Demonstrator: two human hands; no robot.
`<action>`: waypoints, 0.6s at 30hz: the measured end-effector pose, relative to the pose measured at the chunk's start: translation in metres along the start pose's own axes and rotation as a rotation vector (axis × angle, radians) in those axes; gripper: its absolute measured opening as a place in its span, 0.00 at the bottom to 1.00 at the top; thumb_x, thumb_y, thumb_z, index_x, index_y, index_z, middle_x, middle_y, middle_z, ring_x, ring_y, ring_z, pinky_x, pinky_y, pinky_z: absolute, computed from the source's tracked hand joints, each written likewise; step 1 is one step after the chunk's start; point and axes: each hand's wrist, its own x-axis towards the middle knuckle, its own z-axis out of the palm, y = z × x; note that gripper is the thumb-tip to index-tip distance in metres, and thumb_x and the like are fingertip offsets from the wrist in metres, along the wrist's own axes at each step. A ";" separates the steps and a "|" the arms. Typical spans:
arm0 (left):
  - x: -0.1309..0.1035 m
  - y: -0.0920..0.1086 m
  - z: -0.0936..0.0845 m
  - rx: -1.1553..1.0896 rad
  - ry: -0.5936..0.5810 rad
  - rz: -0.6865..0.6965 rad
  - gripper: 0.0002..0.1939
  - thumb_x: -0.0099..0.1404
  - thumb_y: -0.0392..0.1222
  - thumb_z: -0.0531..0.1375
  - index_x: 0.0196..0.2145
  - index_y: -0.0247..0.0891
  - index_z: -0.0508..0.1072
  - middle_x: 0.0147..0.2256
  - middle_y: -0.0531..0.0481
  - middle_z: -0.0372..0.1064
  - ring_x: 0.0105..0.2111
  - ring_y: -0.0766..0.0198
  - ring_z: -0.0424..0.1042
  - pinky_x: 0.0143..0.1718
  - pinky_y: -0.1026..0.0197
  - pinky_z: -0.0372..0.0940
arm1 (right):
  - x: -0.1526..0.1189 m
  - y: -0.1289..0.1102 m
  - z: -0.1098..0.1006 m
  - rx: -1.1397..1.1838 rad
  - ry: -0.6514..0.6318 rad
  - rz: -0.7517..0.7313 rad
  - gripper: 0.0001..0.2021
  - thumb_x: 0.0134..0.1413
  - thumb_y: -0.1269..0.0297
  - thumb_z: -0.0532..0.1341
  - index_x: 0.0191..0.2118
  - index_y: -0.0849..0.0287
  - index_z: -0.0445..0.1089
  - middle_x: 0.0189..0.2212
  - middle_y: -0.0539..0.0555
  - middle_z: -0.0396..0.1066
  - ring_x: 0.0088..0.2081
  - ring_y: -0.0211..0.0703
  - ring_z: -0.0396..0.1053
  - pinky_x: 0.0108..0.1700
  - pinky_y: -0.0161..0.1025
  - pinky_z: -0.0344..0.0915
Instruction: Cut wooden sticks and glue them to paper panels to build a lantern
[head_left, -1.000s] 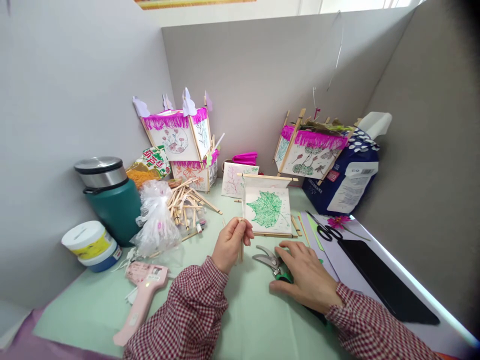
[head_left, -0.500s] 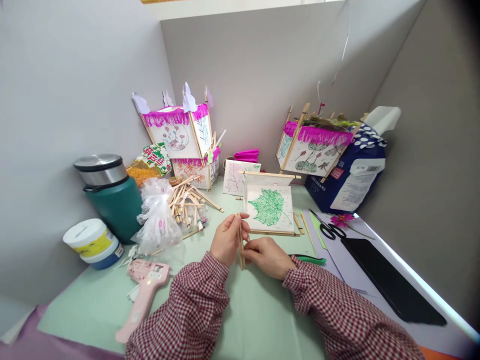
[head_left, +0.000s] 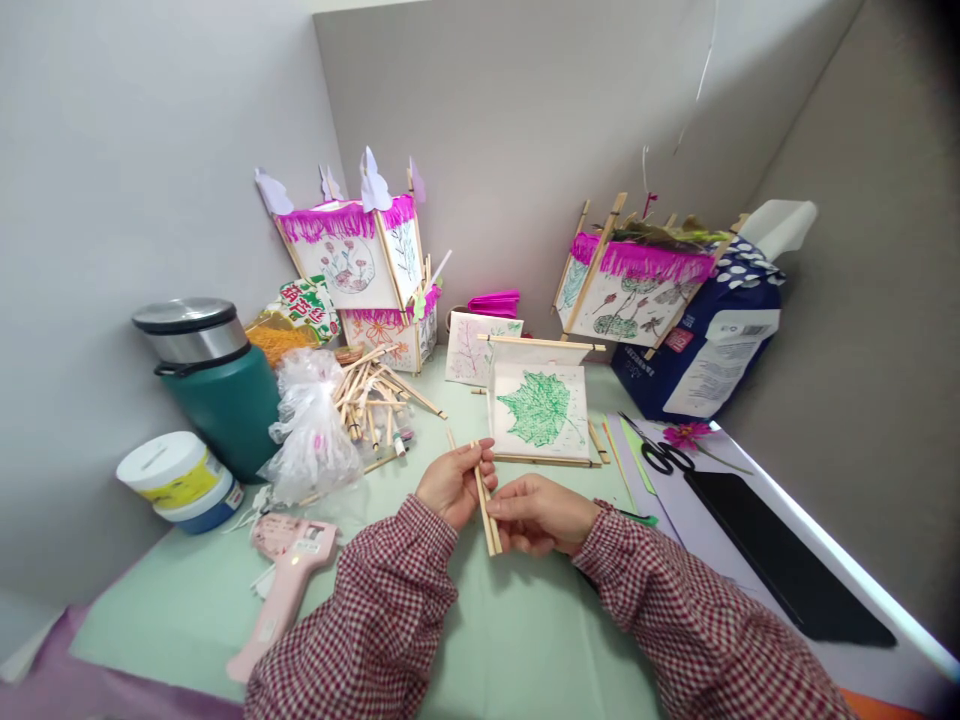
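Thin wooden sticks (head_left: 487, 512), lying side by side, are held between my two hands above the green table cover. My left hand (head_left: 453, 486) is closed around their upper part. Lower down, the thumb and fingers of my right hand (head_left: 541, 512) pinch them. Just beyond my hands stands a small paper lantern frame (head_left: 541, 410) with a green leaf print and wooden rods along its edges. A pile of wooden sticks (head_left: 375, 395) lies to the left of it.
A pink glue gun (head_left: 289, 580), a white tub (head_left: 176, 480), a teal flask (head_left: 214, 390) and a plastic bag (head_left: 311, 430) stand left. Scissors (head_left: 664, 455), a black phone-like slab (head_left: 784, 555) and a blue tissue pack (head_left: 697, 350) are right. Fringed lanterns (head_left: 345, 265) stand behind.
The sticks have tilted, their lower ends swinging slightly right and toward me. My right hand has shifted a little to the right along with them. The view has moved slightly.
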 end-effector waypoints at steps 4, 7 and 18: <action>0.001 -0.001 0.000 0.005 0.016 0.002 0.07 0.63 0.28 0.48 0.37 0.26 0.64 0.24 0.51 0.59 0.18 0.75 0.57 0.20 0.71 0.58 | -0.001 0.000 -0.001 0.042 -0.034 0.012 0.17 0.47 0.54 0.60 0.24 0.67 0.70 0.19 0.51 0.68 0.14 0.27 0.56 0.10 0.25 0.42; 0.002 -0.002 -0.001 0.006 0.030 0.031 0.07 0.63 0.28 0.48 0.36 0.27 0.64 0.23 0.51 0.59 0.18 0.75 0.58 0.20 0.70 0.59 | -0.001 -0.001 0.000 0.022 -0.030 0.019 0.17 0.48 0.54 0.60 0.25 0.66 0.70 0.19 0.51 0.68 0.14 0.27 0.56 0.10 0.25 0.42; 0.000 -0.005 0.003 0.096 -0.134 0.377 0.07 0.61 0.35 0.54 0.38 0.32 0.67 0.23 0.55 0.60 0.18 0.74 0.57 0.20 0.70 0.56 | 0.000 0.000 0.011 -0.489 0.300 -0.213 0.09 0.48 0.65 0.60 0.22 0.63 0.68 0.17 0.47 0.64 0.18 0.29 0.55 0.20 0.29 0.50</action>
